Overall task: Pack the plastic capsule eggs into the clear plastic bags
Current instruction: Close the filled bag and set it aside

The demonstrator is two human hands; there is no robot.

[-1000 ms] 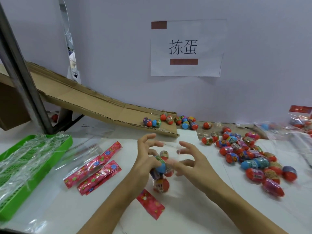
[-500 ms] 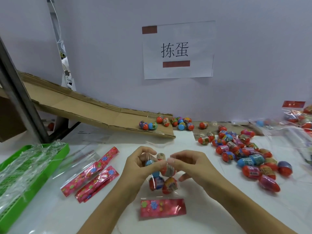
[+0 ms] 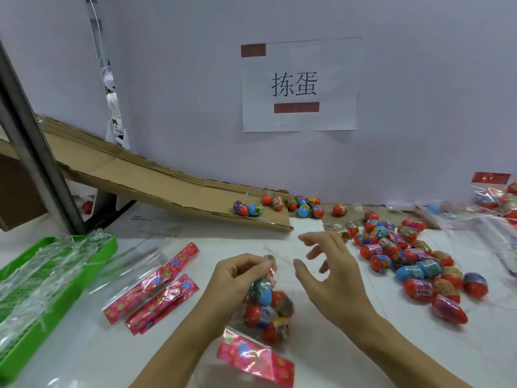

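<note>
Head view, lower centre of frame: left hand [image 3: 237, 278] curled around the neck of a clear plastic bag [image 3: 270, 309], pinching it just above the capsule eggs [image 3: 264, 306] packed inside. Several eggs visible through the film, one blue-topped, the others mostly red, bunched together below the fingers. Red flowered header card [image 3: 253, 358] of that bag lying toward the bottom edge, resting on the white table [image 3: 84, 345].

Right hand [image 3: 328, 271] just right of the bag, fingers spread and relaxed, holding nothing, not touching the bag.

Right of frame: loose pile of capsule eggs [image 3: 411, 261] scattered on the table, red, blue and patterned. More eggs [image 3: 279, 204] gathered at the low end of the cardboard ramp [image 3: 156, 180], centre of frame.

Left of centre: empty bags with red headers [image 3: 156, 289] lying flat. Far left: green basket [image 3: 42, 298] holding crumpled clear film. Far right edge: filled bags [image 3: 498, 203], partly cut off.

Upper centre: paper sign [image 3: 300, 85] on the wall, printed with two Chinese characters.
</note>
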